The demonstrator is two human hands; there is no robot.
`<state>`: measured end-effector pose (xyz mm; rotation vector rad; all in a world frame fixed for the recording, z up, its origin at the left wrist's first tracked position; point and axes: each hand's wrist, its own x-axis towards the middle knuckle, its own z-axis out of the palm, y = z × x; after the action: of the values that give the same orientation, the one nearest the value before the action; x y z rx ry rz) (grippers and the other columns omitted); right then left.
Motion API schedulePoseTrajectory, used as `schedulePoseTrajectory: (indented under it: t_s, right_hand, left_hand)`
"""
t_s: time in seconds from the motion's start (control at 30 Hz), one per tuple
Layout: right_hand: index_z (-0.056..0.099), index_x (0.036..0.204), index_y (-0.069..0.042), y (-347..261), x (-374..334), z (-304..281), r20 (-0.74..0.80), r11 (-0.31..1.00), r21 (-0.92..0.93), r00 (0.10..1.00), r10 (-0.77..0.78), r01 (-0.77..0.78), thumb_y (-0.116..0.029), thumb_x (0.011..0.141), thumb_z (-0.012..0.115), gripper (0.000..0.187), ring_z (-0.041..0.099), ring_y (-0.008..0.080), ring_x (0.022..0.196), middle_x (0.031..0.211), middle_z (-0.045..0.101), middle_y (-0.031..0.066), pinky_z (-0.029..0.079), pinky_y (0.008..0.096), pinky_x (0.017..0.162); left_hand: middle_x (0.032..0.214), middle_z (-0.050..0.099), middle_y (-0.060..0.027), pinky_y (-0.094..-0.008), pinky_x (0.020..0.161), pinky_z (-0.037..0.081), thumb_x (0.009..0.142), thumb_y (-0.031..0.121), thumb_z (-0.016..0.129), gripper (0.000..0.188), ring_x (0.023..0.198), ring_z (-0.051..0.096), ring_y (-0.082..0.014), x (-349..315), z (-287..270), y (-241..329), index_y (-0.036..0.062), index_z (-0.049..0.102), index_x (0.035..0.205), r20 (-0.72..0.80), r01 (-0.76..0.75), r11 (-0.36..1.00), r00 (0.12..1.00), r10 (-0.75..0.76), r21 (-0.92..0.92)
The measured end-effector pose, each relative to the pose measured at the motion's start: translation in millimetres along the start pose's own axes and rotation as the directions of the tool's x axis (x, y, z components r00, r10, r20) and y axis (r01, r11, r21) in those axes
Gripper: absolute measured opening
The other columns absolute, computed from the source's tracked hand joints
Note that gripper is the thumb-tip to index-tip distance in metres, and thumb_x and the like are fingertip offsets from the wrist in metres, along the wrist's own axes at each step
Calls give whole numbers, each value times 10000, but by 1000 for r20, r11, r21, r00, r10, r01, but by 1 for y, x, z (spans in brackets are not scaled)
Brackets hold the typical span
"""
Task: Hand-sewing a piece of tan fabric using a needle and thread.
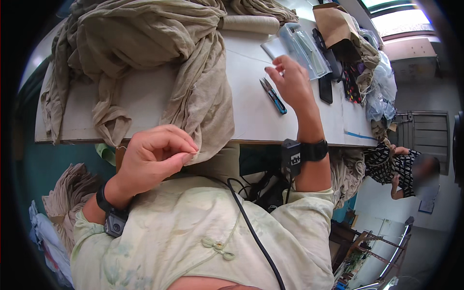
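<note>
My left hand (154, 157) is closed in a pinch on the lower edge of a beige cloth (205, 96), just off the table's near edge. The cloth hangs down from a large crumpled heap on the table. Raised over the table to the right, my right hand (292, 82) has its thumb and forefinger drawn together. What they hold, if anything, is too small to make out; a thin pale thread (249, 57) runs toward these fingertips. Beneath that hand lie small thread snips (274, 96) with blue handles, apart from it.
Behind the snips are a clear plastic box (304, 50), a dark phone (326, 88) and a brown paper bag (336, 24). A pale fabric roll (251, 24) lies at the back. More cloth (72, 193) is bunched at lower left. Another person (396, 164) is at far right.
</note>
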<state>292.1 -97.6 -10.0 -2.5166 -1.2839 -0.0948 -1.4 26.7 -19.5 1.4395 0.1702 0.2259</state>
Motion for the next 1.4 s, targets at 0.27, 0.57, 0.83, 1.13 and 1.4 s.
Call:
schedulePoseTrajectory:
  t_s: [0.27, 0.57, 0.83, 1.13, 1.4]
  right_hand:
    - [579, 841, 7, 20, -57, 10, 99, 975, 91, 976, 196, -205, -237, 764, 658, 267, 570, 294, 740, 813, 601, 162, 445, 377, 677]
    - [536, 904, 48, 1, -71, -21, 122, 424, 879, 962, 243, -218, -78, 834, 547, 145, 513, 78, 553, 683, 561, 35, 425, 202, 527]
    - [606, 879, 0, -79, -118, -45, 374, 626, 776, 854, -362, -75, -158, 790, 650, 187, 504, 225, 482, 588, 528, 110, 406, 288, 480]
    - [581, 798, -13, -87, -113, -35, 426, 613, 785, 797, -428, -90, -181, 823, 610, 172, 476, 306, 485, 566, 491, 142, 383, 341, 464]
    - [558, 755, -8, -89, -107, -35, 450, 617, 782, 759, -471, -80, -164, 839, 585, 179, 439, 315, 478, 557, 467, 150, 367, 351, 463]
  left_hand:
    - [829, 625, -104, -218, 554, 521, 870, 52, 551, 90, 640, 618, -113, 1, 7, 2, -26, 552, 914, -28, 217, 934, 972, -234, -283]
    - [810, 611, -76, -213, 571, 526, 903, 67, 498, 92, 664, 608, -95, 2, 16, 10, -20, 525, 918, -8, 227, 945, 972, -235, -235]
    - [853, 608, -92, -235, 647, 536, 920, 70, 462, 97, 751, 602, -107, 3, 19, 8, -15, 495, 954, 15, 119, 984, 993, -118, -134]
    - [788, 601, -53, -200, 625, 483, 906, 33, 481, 74, 706, 590, -79, 2, 18, 9, -31, 511, 927, 58, -23, 992, 998, 16, 126]
    - [766, 602, -45, -198, 621, 479, 895, 14, 488, 59, 688, 589, -80, 3, 16, 12, -33, 520, 909, 83, -53, 978, 996, 37, 200]
